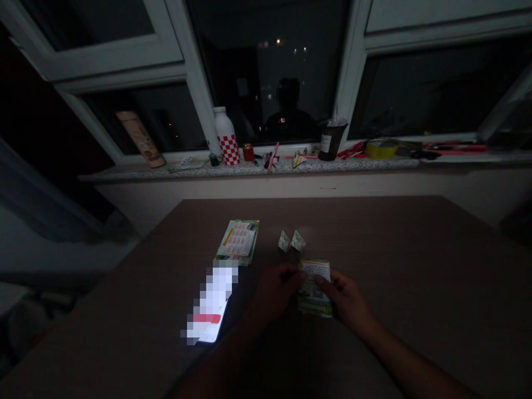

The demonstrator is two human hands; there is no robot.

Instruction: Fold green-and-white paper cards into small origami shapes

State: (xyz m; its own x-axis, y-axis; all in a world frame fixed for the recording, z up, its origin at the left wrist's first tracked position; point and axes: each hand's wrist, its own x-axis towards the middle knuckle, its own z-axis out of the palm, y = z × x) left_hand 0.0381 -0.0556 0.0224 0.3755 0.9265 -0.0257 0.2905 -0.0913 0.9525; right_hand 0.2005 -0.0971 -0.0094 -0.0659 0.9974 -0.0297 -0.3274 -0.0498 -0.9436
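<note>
Between my hands is a printed paper leaflet [315, 299], white with green at its lower end, held over the table. My left hand [277, 291] pinches its left edge near the top. From the right, my right hand [347, 296] grips it, thumb on the printed face and fingers behind. Just beyond the leaflet, two small folded paper shapes [291, 241] stand side by side. A stack of similar printed leaflets [239, 241] lies to the left of them. Nearer to me, left of my left hand, rests a phone [211, 305] with its screen lit and blurred.
The brown table [394, 238] reaches to the wall under a window. Along the stone sill [183, 170] stand a red-checked bottle [227, 141], a tan tumbler [141, 138], a small red jar [248, 152], a dark drink cup [331, 141] and a yellow tape roll [381, 149].
</note>
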